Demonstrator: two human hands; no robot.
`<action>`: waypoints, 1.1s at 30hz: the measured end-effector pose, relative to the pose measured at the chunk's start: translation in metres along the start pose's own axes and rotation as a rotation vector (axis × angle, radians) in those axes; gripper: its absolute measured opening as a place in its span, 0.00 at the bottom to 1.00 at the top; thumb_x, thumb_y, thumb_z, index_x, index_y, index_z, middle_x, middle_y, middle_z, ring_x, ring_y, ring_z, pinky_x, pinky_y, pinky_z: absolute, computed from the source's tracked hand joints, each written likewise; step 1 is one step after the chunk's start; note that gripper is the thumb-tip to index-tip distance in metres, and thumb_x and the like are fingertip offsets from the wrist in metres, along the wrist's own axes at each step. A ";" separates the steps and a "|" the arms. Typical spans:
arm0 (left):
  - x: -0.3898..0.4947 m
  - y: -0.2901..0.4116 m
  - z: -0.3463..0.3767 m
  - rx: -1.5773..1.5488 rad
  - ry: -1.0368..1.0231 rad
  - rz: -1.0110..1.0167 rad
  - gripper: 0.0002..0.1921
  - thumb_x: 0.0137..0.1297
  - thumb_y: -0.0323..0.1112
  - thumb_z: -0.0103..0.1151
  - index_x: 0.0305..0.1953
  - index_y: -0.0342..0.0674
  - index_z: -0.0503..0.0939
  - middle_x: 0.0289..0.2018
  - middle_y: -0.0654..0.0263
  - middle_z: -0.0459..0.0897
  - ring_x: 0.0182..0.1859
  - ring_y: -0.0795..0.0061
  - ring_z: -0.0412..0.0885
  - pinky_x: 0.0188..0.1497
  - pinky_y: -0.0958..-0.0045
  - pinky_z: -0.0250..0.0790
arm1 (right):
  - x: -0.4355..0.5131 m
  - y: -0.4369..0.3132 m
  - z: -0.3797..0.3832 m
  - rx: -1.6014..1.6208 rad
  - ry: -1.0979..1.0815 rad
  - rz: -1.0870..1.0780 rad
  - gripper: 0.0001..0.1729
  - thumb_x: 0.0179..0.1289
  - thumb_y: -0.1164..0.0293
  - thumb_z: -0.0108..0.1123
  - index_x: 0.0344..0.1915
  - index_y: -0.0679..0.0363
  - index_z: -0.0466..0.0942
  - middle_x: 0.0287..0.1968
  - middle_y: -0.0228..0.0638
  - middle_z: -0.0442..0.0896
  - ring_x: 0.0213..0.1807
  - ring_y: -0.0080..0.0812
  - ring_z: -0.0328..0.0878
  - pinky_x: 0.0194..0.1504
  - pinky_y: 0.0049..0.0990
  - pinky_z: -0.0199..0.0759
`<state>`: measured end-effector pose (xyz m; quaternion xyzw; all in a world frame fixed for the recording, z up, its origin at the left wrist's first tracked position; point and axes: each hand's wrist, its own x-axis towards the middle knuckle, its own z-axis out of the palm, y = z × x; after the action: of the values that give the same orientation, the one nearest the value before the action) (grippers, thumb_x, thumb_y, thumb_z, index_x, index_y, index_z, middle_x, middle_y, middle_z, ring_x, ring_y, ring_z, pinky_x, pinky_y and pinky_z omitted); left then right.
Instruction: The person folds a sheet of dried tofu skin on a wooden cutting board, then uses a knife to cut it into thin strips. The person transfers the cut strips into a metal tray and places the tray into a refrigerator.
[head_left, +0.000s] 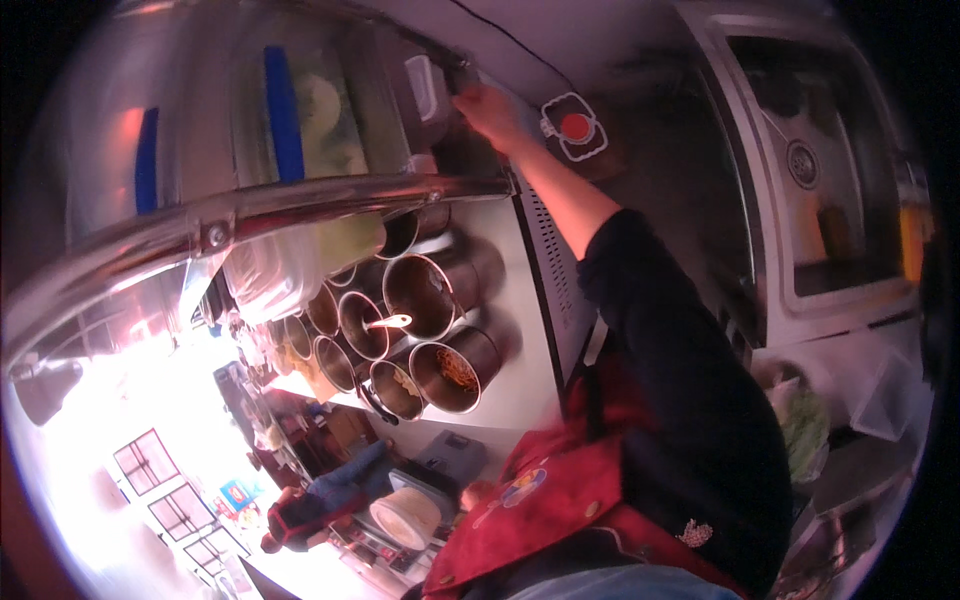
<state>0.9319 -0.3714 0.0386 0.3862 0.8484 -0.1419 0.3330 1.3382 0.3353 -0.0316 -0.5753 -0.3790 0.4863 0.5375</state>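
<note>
My right hand (489, 116), its arm in a dark sleeve, reaches to the end of a metal shelf. Its curled fingers are beside a small clear plastic container (424, 86); whether they hold anything is hidden. Below the shelf, several steel pots stand grouped on the steel counter (525, 300). One pot (450, 375) contains reddish strips of food, and another (365, 325) has a light-handled utensil in it. What seems to be my left hand (480, 493) shows only as a blurred patch beside my red apron (540, 487), and its grip is hidden.
Clear tubs with blue strips (285, 112) fill the shelf, whose tubular rail (352, 199) runs above the pots. A basin with a round strainer (802, 161) lies at right, with bagged leafy greens (802, 435) nearby. A white tub (405, 517) and another person (322, 495) are beyond the counter.
</note>
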 end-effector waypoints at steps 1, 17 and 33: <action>0.006 -0.001 -0.003 0.029 0.015 0.012 0.13 0.61 0.43 0.60 0.31 0.39 0.84 0.28 0.59 0.86 0.32 0.61 0.85 0.36 0.62 0.78 | -0.003 0.000 -0.008 0.052 -0.096 0.040 0.13 0.62 0.61 0.62 0.36 0.60 0.81 0.26 0.33 0.82 0.29 0.25 0.80 0.30 0.27 0.73; 0.018 0.033 -0.037 -0.171 0.252 -0.136 0.12 0.62 0.41 0.57 0.32 0.39 0.85 0.20 0.59 0.83 0.25 0.65 0.85 0.37 0.64 0.78 | 0.085 0.076 -0.023 0.255 -0.428 -0.281 0.21 0.70 0.57 0.53 0.55 0.60 0.72 0.50 0.35 0.78 0.50 0.31 0.75 0.49 0.33 0.71; 0.019 -0.025 0.040 -0.423 0.171 -0.289 0.12 0.61 0.41 0.58 0.34 0.38 0.85 0.21 0.58 0.85 0.27 0.67 0.86 0.39 0.66 0.78 | -0.023 -0.011 -0.110 0.394 0.225 0.121 0.11 0.65 0.70 0.52 0.37 0.67 0.77 0.31 0.36 0.80 0.29 0.31 0.78 0.28 0.27 0.76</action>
<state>0.9222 -0.3967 -0.0039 0.1932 0.9306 0.0258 0.3097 1.4400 0.2869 -0.0227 -0.5315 -0.1792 0.5152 0.6481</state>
